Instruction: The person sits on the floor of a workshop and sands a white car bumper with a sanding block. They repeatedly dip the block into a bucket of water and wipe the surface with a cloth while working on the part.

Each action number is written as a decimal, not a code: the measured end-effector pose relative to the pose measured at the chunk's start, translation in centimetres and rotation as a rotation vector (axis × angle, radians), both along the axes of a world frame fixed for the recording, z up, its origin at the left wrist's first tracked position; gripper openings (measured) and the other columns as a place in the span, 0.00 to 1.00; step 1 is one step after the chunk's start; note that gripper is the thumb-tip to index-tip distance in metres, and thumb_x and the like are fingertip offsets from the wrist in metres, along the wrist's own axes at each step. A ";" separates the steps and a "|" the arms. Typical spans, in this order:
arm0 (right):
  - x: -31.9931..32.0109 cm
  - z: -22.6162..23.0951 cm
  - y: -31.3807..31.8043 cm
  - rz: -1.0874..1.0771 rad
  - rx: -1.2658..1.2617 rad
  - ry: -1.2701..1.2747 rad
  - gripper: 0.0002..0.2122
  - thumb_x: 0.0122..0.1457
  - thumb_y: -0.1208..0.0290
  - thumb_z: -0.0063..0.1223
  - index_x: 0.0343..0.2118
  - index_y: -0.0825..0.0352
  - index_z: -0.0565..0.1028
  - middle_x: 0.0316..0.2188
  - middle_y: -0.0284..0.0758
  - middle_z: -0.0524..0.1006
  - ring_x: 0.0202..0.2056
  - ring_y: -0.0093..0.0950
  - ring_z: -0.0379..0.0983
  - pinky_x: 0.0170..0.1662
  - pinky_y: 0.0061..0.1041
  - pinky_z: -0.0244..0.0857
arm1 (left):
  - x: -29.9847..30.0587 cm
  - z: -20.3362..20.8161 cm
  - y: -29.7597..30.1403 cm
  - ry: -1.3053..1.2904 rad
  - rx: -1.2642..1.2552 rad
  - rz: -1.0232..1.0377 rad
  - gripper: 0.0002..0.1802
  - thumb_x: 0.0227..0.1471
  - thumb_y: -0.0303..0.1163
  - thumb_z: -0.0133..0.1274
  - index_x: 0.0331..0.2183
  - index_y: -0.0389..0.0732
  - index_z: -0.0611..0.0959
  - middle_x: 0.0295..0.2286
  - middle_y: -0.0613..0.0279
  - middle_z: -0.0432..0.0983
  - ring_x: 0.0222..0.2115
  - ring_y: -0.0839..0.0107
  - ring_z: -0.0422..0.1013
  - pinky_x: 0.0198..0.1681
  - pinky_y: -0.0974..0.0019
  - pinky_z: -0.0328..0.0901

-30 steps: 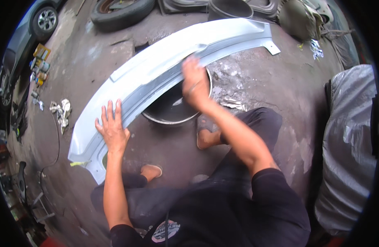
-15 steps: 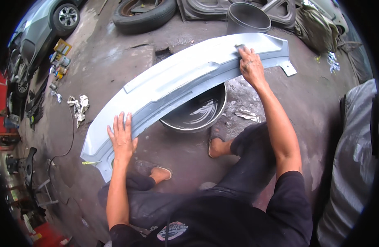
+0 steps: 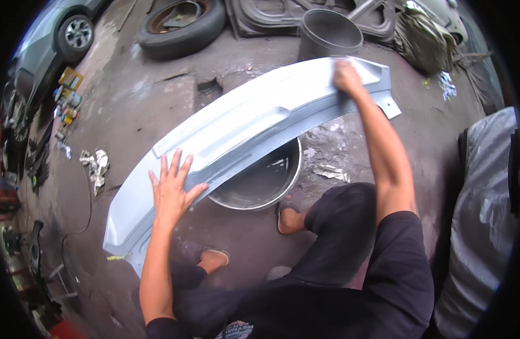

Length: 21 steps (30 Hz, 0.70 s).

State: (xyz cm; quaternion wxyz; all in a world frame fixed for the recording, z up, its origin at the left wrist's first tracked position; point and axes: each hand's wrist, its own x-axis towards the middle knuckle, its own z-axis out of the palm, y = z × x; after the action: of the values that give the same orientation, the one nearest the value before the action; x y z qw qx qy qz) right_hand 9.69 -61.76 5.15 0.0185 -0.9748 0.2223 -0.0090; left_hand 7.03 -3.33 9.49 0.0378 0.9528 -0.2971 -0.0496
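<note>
A long curved car bumper panel (image 3: 226,116), pale grey-white with a darker grey lower lip, spans the view from lower left to upper right. My left hand (image 3: 172,189) lies on its left part with fingers spread. On the panel's right end, my right hand (image 3: 348,78) is curled and smeared by motion, pressed to the surface. Whatever sits under its fingers is hidden now; half a second ago a small dark piece showed at the fingertips. Beneath the panel stands a wide dark basin (image 3: 260,183) with liquid in it, partly covered by the panel.
Behind the panel are a dark bucket (image 3: 330,37), a tyre on a rim (image 3: 183,25) and grey metal car panels (image 3: 260,17). Cans (image 3: 70,99) and a crumpled cloth (image 3: 96,168) lie to the left. A silver cover (image 3: 480,226) drapes something on the right.
My right hand has moved a little right along the panel and its fingers have curled in. My left hand's fingers are spread wider. The whole view has shifted slightly.
</note>
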 end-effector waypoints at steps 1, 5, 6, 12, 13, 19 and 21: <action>0.9 -2.6 3.0 0.216 -0.009 -0.139 0.20 0.60 0.75 0.42 0.55 0.73 0.75 0.53 0.53 0.77 0.57 0.50 0.72 0.62 0.40 0.66 | -0.2 -0.2 0.1 0.005 0.010 0.002 0.47 0.48 0.63 0.62 0.66 0.58 0.69 0.69 0.63 0.53 0.70 0.45 0.47 0.64 0.21 0.44; 1.2 -2.6 4.9 0.546 0.232 -0.365 0.18 0.59 0.77 0.43 0.51 0.72 0.77 0.50 0.54 0.79 0.53 0.51 0.75 0.60 0.41 0.68 | -0.7 0.1 0.3 0.029 0.029 0.041 0.48 0.48 0.63 0.62 0.66 0.59 0.68 0.70 0.63 0.53 0.70 0.45 0.46 0.64 0.20 0.41; 1.2 -2.1 0.9 0.353 0.239 -0.201 0.18 0.60 0.77 0.42 0.51 0.71 0.77 0.49 0.54 0.79 0.52 0.51 0.75 0.58 0.42 0.69 | -0.2 0.4 -0.7 0.019 0.020 0.040 0.48 0.48 0.63 0.62 0.66 0.59 0.68 0.70 0.63 0.53 0.70 0.45 0.46 0.64 0.19 0.41; -2.3 -1.5 -6.0 0.394 -0.155 -0.277 0.13 0.60 0.73 0.50 0.46 0.68 0.77 0.42 0.49 0.81 0.44 0.48 0.77 0.49 0.44 0.71 | 0.5 0.9 -1.5 0.081 -0.051 0.067 0.45 0.49 0.61 0.63 0.64 0.55 0.72 0.69 0.62 0.54 0.70 0.45 0.45 0.64 0.18 0.41; -2.7 -0.8 -2.6 0.462 -0.099 -0.408 0.12 0.60 0.72 0.50 0.44 0.69 0.77 0.38 0.49 0.81 0.41 0.50 0.77 0.47 0.47 0.70 | 0.6 1.3 -0.8 0.104 -0.088 0.085 0.41 0.51 0.60 0.62 0.62 0.53 0.74 0.68 0.57 0.57 0.69 0.45 0.48 0.64 0.21 0.43; -13.8 2.3 16.2 0.168 0.822 -0.529 0.18 0.70 0.63 0.41 0.37 0.74 0.78 0.30 0.35 0.76 0.35 0.23 0.69 0.39 0.28 0.63 | 10.6 -1.4 4.0 -0.316 -0.429 0.205 0.34 0.52 0.52 0.63 0.56 0.46 0.79 0.57 0.41 0.70 0.59 0.45 0.64 0.62 0.41 0.56; -17.2 0.0 20.7 0.170 0.987 -0.356 0.22 0.68 0.59 0.42 0.47 0.75 0.80 0.39 0.37 0.79 0.41 0.26 0.72 0.46 0.25 0.65 | 14.5 -0.5 3.5 0.158 -0.303 0.286 0.40 0.51 0.63 0.60 0.54 0.40 0.81 0.43 0.40 0.81 0.48 0.49 0.77 0.55 0.44 0.65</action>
State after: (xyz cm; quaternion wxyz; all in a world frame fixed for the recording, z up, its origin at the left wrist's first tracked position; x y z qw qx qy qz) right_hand -7.56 -41.01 5.16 0.5131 -0.8481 0.1136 -0.0670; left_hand 21.57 0.20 9.01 0.2104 0.9618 -0.1589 -0.0729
